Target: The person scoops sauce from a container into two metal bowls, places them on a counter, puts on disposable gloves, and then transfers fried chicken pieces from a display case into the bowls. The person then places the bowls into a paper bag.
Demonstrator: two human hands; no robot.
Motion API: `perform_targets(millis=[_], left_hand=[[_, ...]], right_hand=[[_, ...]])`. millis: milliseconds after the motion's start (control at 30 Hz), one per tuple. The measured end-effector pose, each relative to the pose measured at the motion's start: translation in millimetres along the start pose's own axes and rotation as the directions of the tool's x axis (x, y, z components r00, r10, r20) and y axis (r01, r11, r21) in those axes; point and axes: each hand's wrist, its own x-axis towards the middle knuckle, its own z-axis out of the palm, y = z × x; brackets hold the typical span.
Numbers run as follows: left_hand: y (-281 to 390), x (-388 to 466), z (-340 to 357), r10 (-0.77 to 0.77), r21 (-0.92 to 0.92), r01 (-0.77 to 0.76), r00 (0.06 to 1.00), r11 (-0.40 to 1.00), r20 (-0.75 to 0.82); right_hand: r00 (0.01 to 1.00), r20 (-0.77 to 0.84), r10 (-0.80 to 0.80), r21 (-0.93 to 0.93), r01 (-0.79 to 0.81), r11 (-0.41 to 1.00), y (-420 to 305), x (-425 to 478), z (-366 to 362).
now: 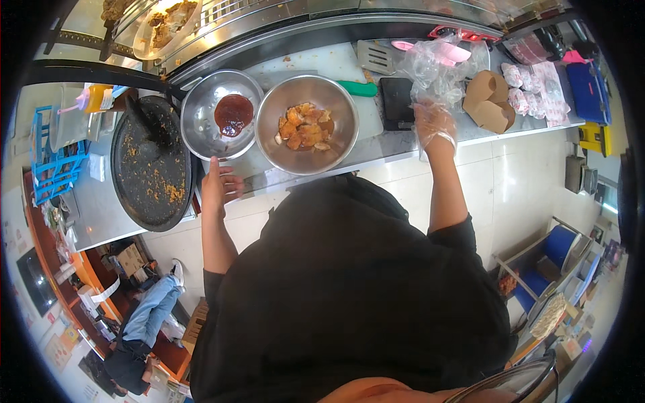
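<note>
My left hand (220, 185) is bare, fingers apart, at the near rim of a steel bowl (199, 118) with dark red sauce (234, 115) in it. Beside that bowl stands a second steel bowl (342, 136) holding pieces of fried chicken (305, 126). My right hand (434, 121) wears a clear plastic glove and touches a heap of clear plastic bags or gloves (436, 75); its fingertips are partly hidden, so its hold cannot be told. Left of it lies a black flat device (396, 101). An open brown paper box (488, 103) stands to its right.
A crumb-strewn black oval tray (151, 166) sits at the left. Behind the bowls lie a white cutting board (332, 60), a green handle (358, 88) and a slotted steel turner (375, 57). Wrapped items (519, 85) sit at the right. Another person (146, 327) is at the lower left.
</note>
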Motion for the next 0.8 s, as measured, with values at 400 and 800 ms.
perform_targets(millis=[400, 800], left_hand=[[3.9, -2.2, -24.3, 0.354, -0.104, -0.399, 0.887, 0.911, -0.297], [97.7, -85.6, 40.8, 0.457, 0.088, -0.468, 0.882, 0.879, 0.117]], right_hand=[[0.95, 0.292, -0.112, -0.235, 0.184, 0.954, -2.6, -25.7, 11.6], [0.902, 0.411, -0.129, -0.173, 0.217, 0.961, -21.9, -58.9, -1.5]])
